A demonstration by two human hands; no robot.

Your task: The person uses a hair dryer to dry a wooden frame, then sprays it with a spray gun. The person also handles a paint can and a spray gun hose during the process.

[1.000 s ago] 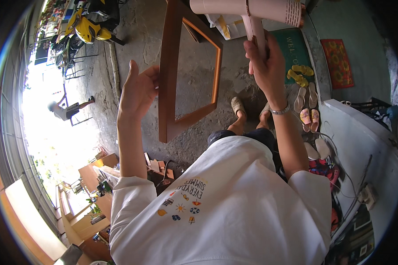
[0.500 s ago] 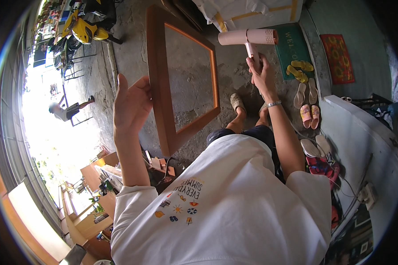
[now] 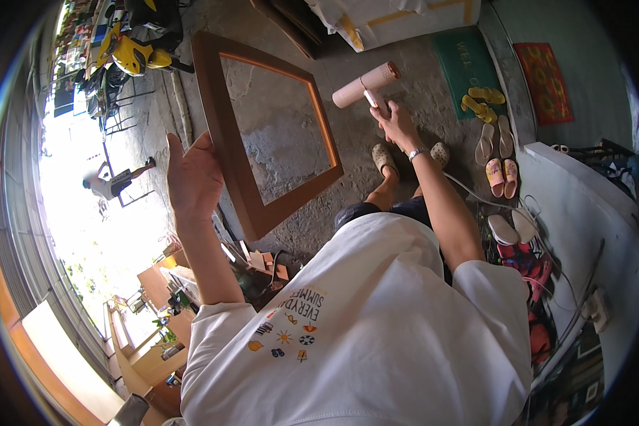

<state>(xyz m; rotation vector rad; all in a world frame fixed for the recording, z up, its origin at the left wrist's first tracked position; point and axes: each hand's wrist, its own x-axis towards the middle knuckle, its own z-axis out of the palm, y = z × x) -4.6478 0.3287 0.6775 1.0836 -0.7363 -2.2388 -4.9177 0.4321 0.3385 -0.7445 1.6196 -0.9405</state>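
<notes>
My left hand (image 3: 196, 181) grips the left side of a brown wooden frame (image 3: 228, 153). The thumb sticks up and the fingers are partly hidden behind the wood. Tilted off the ground, the frame has a rectangular opening through which the concrete shows. To the right of it, my right hand (image 3: 399, 129) is wrapped around the handle of a pink hair dryer (image 3: 358, 88). The dryer's barrel slants, its left end close to the frame's right side but apart from it. A cord runs from below my right wrist toward the right.
A green doormat (image 3: 463, 67) with yellow slippers (image 3: 484, 99) lies at the far right, more footwear (image 3: 503, 177) beside it. A low white wall (image 3: 575, 184) stands at right. Wood pieces (image 3: 259, 261) lie at lower left. A yellow motorbike (image 3: 131, 55) and a person (image 3: 113, 184) are farther left.
The frame and my left hand have shifted left and a little nearer. My right hand has brought the hair dryer left and nearer, and its barrel has turned from nearly level to slanting.
</notes>
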